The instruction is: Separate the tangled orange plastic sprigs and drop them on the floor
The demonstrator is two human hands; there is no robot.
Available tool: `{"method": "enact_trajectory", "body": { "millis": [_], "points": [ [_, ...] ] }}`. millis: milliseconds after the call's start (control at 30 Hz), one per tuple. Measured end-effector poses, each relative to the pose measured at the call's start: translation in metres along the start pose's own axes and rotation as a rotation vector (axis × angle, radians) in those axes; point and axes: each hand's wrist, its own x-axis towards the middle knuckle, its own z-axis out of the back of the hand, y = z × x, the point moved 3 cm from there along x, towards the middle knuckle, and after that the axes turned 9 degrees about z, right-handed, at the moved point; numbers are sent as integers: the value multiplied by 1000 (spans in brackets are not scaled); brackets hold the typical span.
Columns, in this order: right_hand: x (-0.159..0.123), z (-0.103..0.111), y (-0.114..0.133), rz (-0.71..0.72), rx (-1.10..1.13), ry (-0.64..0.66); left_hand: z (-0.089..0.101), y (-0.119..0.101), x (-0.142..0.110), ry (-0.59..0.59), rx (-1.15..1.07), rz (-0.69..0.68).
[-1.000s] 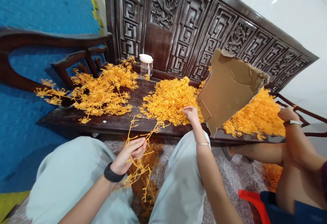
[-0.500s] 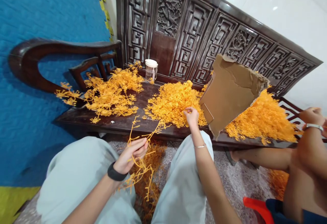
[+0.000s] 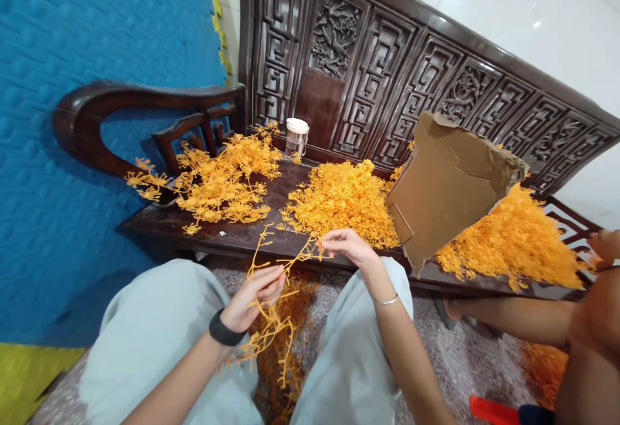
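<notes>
My left hand point(image 3: 259, 292) is closed round a branching orange plastic stem point(image 3: 278, 338). Bare twigs of it stick up above the fingers and others dangle below between my knees. At the end of an upper right twig, the thumb and fingertips of my right hand point(image 3: 349, 245) are pinched together over a small orange plastic piece point(image 3: 320, 247), mostly hidden by the fingers. Just behind that hand lies a heap of loose orange plastic pieces point(image 3: 341, 199) on the dark wooden bench point(image 3: 290, 244). Orange branches with flower-like ends point(image 3: 225, 179) are piled at the left.
A cardboard sheet point(image 3: 450, 186) leans between the middle heap and another orange heap point(image 3: 513, 238) on the right. A lidded clear cup point(image 3: 296, 135) stands by the carved backrest. Another person's arm point(image 3: 603, 283) and leg are at the right edge. Orange bits lie on the floor.
My right hand has come from the middle heap, left and down, to the twig's end. My left hand still holds the stem in about the same place. The view has shifted slightly.
</notes>
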Motion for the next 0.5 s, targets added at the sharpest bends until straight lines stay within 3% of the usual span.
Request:
{"method": "enact_trajectory", "body": {
  "millis": [133, 333, 500],
  "points": [
    [-3, 16, 5, 34, -62, -249, 0, 0, 2, -1, 5, 0],
    [-4, 24, 4, 121, -342, -447, -7, 6, 8, 35, 20, 29],
    [-12, 15, 13, 384, -852, -684, -18, 6, 17, 61, 32, 38]
  ]
}}
